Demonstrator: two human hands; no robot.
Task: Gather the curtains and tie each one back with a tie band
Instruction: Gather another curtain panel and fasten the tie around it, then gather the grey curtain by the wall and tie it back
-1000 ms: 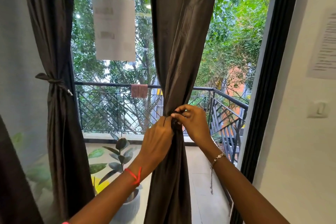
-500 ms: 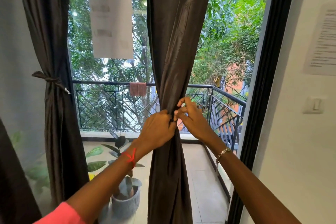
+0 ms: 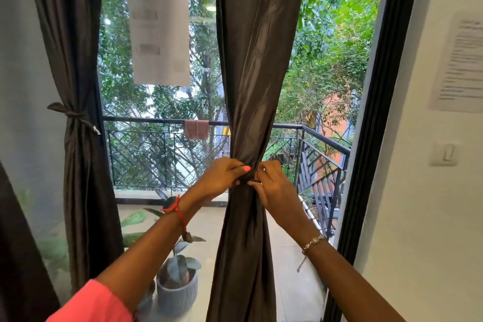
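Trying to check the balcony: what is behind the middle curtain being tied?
Either side of the middle curtain, the balcony railing, a cloth hung over it and trees show outside. The railing stretch directly behind the fabric is covered.

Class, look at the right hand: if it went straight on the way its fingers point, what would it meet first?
The tie band round the gathered curtain, which the right hand pinches; just beyond it, probably the left hand, though depth is unclear.
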